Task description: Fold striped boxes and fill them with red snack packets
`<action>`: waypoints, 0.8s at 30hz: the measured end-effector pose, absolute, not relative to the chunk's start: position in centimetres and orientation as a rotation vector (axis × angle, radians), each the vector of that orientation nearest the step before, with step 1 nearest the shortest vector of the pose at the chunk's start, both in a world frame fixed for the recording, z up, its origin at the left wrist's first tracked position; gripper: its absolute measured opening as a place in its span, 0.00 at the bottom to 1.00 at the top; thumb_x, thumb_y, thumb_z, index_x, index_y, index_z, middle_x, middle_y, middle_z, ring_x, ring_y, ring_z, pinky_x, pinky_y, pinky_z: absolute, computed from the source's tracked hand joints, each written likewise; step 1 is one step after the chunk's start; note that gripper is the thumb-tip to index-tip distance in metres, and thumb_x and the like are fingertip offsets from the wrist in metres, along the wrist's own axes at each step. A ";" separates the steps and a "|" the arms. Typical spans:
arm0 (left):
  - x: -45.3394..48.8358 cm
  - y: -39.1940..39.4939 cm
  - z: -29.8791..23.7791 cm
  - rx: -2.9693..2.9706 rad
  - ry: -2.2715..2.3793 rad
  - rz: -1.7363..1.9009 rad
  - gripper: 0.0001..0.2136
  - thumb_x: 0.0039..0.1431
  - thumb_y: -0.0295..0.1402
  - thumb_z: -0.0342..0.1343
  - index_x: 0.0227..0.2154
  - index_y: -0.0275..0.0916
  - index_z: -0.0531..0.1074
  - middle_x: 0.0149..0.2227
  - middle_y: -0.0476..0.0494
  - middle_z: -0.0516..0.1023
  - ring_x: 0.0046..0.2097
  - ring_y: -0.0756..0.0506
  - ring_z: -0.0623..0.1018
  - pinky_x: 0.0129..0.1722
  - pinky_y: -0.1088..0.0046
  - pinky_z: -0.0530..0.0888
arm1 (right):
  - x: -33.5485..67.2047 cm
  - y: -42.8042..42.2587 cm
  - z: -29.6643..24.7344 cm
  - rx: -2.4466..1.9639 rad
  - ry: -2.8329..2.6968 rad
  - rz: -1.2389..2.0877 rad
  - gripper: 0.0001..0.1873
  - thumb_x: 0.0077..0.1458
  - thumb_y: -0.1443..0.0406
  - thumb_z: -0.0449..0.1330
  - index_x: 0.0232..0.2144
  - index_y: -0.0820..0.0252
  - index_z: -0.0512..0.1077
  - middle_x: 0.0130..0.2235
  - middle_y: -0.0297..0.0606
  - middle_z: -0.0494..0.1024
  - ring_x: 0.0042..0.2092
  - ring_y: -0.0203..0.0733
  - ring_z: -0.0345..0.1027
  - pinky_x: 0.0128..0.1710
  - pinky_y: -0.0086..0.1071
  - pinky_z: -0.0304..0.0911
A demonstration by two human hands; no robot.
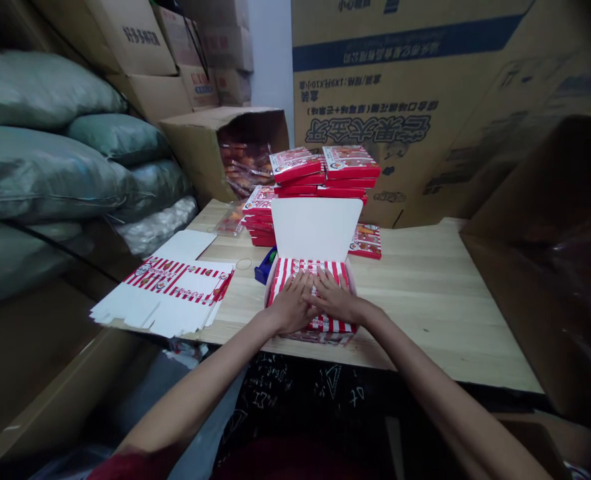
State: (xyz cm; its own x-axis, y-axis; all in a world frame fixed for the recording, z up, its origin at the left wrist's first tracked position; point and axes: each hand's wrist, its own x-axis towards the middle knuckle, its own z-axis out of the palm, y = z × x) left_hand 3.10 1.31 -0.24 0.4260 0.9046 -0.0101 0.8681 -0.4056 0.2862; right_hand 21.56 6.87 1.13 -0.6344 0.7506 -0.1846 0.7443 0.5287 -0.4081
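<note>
Striped box [302,267]: at the near edge of the table [425,293].
Hands: our left hand [292,303] and right hand [336,299] press flat on it, gripping nothing.
Done: closed boxes [325,173] stacked behind.
Remaining: lid [316,230] upright; flat blanks [175,290] unfolded.

Big carton [400,100] at back: upside-down Chinese print, incl. "1X9" and "X10". Print on striped box [288,270] and red boxes [350,163] too small to read.

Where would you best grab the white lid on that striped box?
Probably its free top edge, from above: the lid stands upright at the far side of the box, hinged along the bottom. The left hand and right hand lie flat on the box.
</note>
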 end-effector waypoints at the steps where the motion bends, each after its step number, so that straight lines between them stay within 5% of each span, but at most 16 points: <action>1: 2.3 1.1 0.5 2.405 1.516 0.358 0.36 0.72 0.44 0.47 0.74 0.32 0.43 0.75 0.28 0.48 0.76 0.36 0.45 0.74 0.51 0.51 | 22.8 6.8 1.5 -1.285 -2.670 0.707 0.38 0.73 0.47 0.42 0.75 0.62 0.48 0.76 0.53 0.43 0.76 0.59 0.31 0.72 0.62 0.37; 4: -1.4 0.3 2.3 2.183 1.644 0.971 0.33 0.75 0.45 0.41 0.75 0.43 0.36 0.77 0.37 0.41 0.77 0.39 0.40 0.74 0.48 0.47 | 26.6 5.6 2.4 -1.205 -2.359 0.550 0.33 0.75 0.52 0.35 0.76 0.55 0.45 0.76 0.46 0.46 0.77 0.55 0.31 0.72 0.63 0.34; 7: -4.4 -1.5 1.6 1.848 1.735 1.052 0.33 0.76 0.48 0.38 0.75 0.47 0.30 0.78 0.39 0.35 0.77 0.39 0.41 0.74 0.48 0.51 | 27.0 2.6 1.8 -1.176 -2.358 0.360 0.33 0.74 0.49 0.41 0.74 0.54 0.52 0.75 0.47 0.52 0.77 0.58 0.34 0.72 0.65 0.33; 12: -3.6 -4.5 -2.5 1.738 1.402 0.859 0.55 0.63 0.49 0.61 0.73 0.50 0.20 0.77 0.36 0.34 0.75 0.33 0.52 0.68 0.47 0.66 | 20.8 -0.6 -2.2 -0.967 -2.703 0.146 0.47 0.61 0.45 0.63 0.73 0.56 0.54 0.75 0.51 0.51 0.76 0.64 0.40 0.72 0.61 0.42; 15: -2.8 -5.1 -3.3 1.644 1.411 0.968 0.60 0.59 0.47 0.66 0.72 0.53 0.18 0.77 0.39 0.32 0.76 0.32 0.51 0.69 0.45 0.64 | 18.5 0.1 -4.3 -1.073 -2.709 0.045 0.41 0.63 0.52 0.64 0.72 0.55 0.57 0.74 0.51 0.54 0.75 0.65 0.44 0.71 0.63 0.46; 18: -3.4 -4.4 -3.2 1.544 1.253 1.027 0.56 0.58 0.50 0.66 0.75 0.51 0.28 0.77 0.41 0.38 0.75 0.32 0.51 0.71 0.49 0.61 | 18.5 1.0 -4.9 -1.100 -2.710 0.013 0.37 0.66 0.54 0.60 0.72 0.55 0.57 0.75 0.49 0.52 0.75 0.63 0.45 0.71 0.62 0.46; 21: -4.2 -2.1 -3.2 1.286 1.178 1.237 0.39 0.69 0.57 0.48 0.75 0.44 0.47 0.76 0.42 0.48 0.75 0.35 0.52 0.73 0.55 0.56 | 18.6 2.0 -3.8 -1.050 -2.745 0.124 0.36 0.67 0.48 0.57 0.71 0.53 0.60 0.75 0.45 0.53 0.75 0.63 0.45 0.71 0.62 0.47; 24: -4.1 1.5 -3.7 1.060 1.251 1.390 0.32 0.73 0.54 0.38 0.72 0.42 0.58 0.73 0.44 0.57 0.74 0.38 0.56 0.73 0.55 0.56 | 16.8 3.6 -2.3 -1.032 -2.749 0.237 0.30 0.73 0.50 0.47 0.70 0.52 0.62 0.74 0.41 0.57 0.74 0.58 0.48 0.71 0.63 0.46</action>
State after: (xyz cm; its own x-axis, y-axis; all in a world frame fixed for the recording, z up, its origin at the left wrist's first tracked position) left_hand -4.14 1.53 -3.66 -0.1711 0.9852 0.0063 -0.0972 -0.0233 0.9950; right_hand 16.78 3.59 -2.31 -0.7379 0.6632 0.1255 0.6319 0.7441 -0.2169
